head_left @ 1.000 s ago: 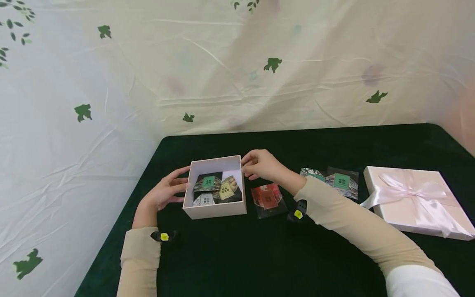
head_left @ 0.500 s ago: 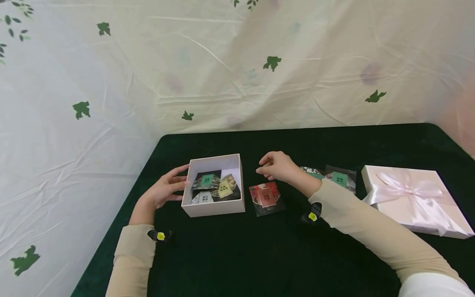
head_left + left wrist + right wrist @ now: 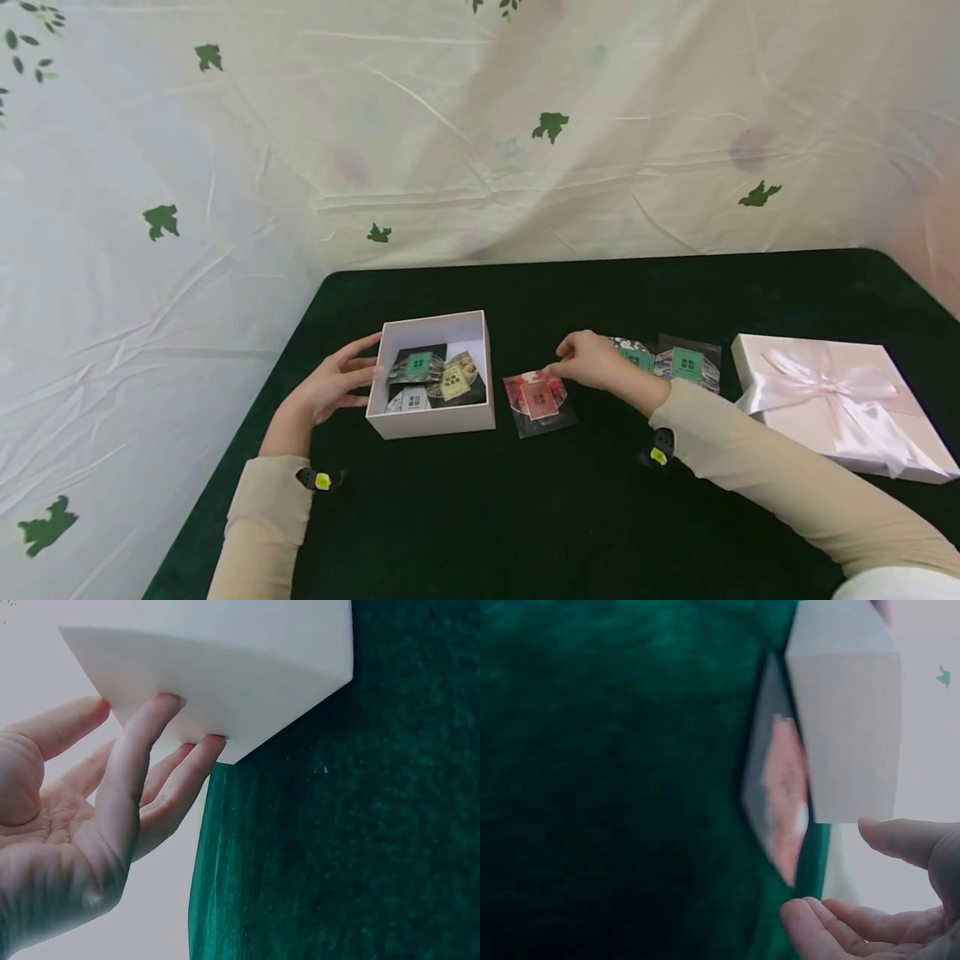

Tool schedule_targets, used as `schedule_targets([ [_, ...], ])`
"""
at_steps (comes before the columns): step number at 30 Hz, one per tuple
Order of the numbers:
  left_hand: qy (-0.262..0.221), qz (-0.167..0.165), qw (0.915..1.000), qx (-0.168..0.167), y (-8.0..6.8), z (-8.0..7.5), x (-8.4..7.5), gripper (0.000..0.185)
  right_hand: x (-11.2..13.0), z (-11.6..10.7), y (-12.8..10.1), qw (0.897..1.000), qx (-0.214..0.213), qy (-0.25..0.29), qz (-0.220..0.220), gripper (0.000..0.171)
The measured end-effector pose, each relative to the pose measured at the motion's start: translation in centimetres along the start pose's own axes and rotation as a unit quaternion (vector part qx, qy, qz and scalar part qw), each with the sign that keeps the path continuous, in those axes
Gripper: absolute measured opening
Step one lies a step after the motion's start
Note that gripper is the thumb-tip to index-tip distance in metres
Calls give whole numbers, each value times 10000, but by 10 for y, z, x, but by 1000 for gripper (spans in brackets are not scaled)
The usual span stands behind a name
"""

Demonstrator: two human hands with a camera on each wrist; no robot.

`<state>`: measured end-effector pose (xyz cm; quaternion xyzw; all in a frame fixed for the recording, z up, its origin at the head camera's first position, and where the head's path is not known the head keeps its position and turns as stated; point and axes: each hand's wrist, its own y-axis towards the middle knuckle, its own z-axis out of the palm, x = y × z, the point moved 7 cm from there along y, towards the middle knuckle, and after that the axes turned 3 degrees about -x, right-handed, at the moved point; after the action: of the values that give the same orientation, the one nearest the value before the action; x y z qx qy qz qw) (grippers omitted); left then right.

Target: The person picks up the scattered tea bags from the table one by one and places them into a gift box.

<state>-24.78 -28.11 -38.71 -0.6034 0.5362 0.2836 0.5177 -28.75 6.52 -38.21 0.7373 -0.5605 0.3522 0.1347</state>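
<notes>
An open pale pink box (image 3: 432,423) holds several flat square packets with green, yellow and white labels. My left hand (image 3: 330,385) rests its spread fingertips against the box's left wall; the left wrist view shows the fingers (image 3: 127,765) touching the pale side. Right of the box lies a flat packet (image 3: 542,402) with a red print and dark lower part. My right hand (image 3: 592,362) hovers at this packet's upper right corner. In the right wrist view its thumb (image 3: 900,838) and fingers are apart with nothing between them, and the red packet (image 3: 784,787) lies beyond.
Two more packets with green labels lie behind the right hand, one (image 3: 686,365) nearer the lid. A pale pink box lid (image 3: 817,392) with a satin bow sits at the right. Dark green cloth covers the table (image 3: 480,517); a white patterned curtain (image 3: 450,125) hangs behind.
My right hand has left the box's right wall and moved right and down to the red packet's corner. The left hand stays against the box.
</notes>
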Motion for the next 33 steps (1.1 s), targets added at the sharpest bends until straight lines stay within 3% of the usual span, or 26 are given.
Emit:
schedule_targets([
  [6, 60, -36, 10000, -58, -2, 0, 1, 68, -10, 11, 0, 9999, 10, -153, 23, 44],
  [14, 25, -2, 10000, -3, -2, 3, 3, 67, -12, 25, -3, 9996, -90, -268, 67, 59],
  [26, 55, -39, 9999, -81, 0, 1, 2, 67, -6, 32, -1, 9986, -41, -512, -111, 49],
  [33, 39, -11, 10000, -52, 1, 0, 0, 68, -7, 35, -2, 9998, -26, -161, -98, 42],
])
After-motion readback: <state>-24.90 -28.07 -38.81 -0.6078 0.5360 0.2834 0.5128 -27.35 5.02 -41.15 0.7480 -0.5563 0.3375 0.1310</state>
